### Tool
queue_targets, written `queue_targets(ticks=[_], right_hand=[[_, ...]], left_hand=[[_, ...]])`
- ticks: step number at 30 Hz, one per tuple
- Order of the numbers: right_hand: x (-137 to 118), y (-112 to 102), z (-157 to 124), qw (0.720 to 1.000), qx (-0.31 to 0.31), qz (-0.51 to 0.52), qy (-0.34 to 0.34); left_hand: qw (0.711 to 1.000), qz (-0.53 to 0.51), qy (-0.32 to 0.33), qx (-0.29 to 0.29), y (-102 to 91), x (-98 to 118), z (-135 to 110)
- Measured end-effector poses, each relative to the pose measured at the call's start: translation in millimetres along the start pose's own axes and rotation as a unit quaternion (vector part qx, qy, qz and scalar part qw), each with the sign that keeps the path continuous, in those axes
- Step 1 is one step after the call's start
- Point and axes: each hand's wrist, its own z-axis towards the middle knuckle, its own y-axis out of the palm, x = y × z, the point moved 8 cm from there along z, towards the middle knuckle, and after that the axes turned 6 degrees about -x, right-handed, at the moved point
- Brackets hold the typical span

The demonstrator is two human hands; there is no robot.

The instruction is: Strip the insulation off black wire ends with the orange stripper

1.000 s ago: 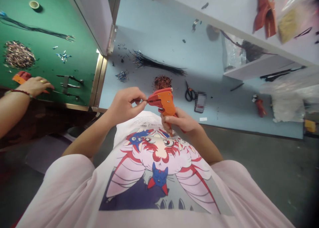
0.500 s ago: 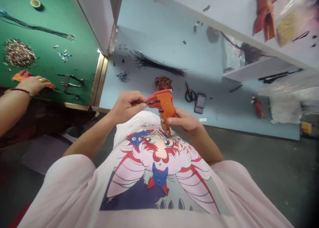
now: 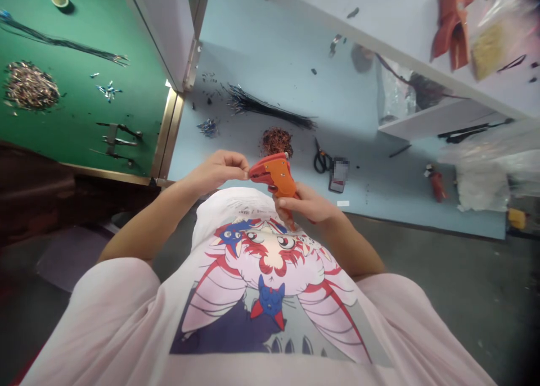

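- We have the orange and red tool (image 3: 280, 175) between our two hands, by the near edge of the blue table (image 3: 261, 59).
- Our right hand (image 3: 307, 203) is wrapped round the tool's handle, so it is the nearer hand.
- The tool's long head runs left to right. Its nose points left and a little toward us, and the handle comes down to the near side.
- Our left hand (image 3: 223, 169) is left of the nose, with thumb and finger pinched narrow. The tool lies right of those tips, close up. We cannot tell if they touch it or hold something thin.
- Just past the tool, we see a pile of brown bits (image 3: 276, 142). Farther back lie dark wires (image 3: 278, 113).
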Motion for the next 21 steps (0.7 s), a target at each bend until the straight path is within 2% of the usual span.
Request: queue_targets(ticks=[4,8,10,12,13,14,15,16,17,18,21], right_hand=[[13,-4,6,0.999,0.022,0.040,-0.017],[8,-4,4,0.996,-0.011,0.061,-0.060],[6,-15,2,0.995,0.003,0.067,-0.075],[13,-37,4,0.996,0.060,0.026,-0.066],[21,-53,7,0.993,0.109,-0.026,-0.048],[31,-70,11,0.981,0.165,-0.099,-0.022],[42,-88,15,0.954,0.227,-0.196,0.021],[51,-106,18,0.903,0.296,-0.305,0.071],[61,-118,23,0.845,0.337,-0.398,0.116],[73,-123,33,0.807,0.335,-0.463,0.148],[105,-126,62,0.788,0.319,-0.501,0.163]], left_hand=[[0.998,0.039,0.021,0.034,-4.3,-2,-1],[0.987,0.115,0.065,0.087,-9.4,0,-8],[0.965,0.185,0.111,0.148,-13.6,6,-17],[0.920,0.275,0.167,0.224,-15.1,14,-29],[0.891,0.320,0.195,0.258,-13.6,18,-35],[0.860,0.359,0.221,0.287,-10.8,21,-41],[0.832,0.389,0.245,0.309,-7.3,23,-46],[0.809,0.411,0.269,0.324,-3.3,23,-51],[0.790,0.427,0.290,0.331,0.9,23,-54],[0.776,0.438,0.307,0.334,4.7,22,-56],[0.748,0.457,0.345,0.336,13.4,17,-60]])
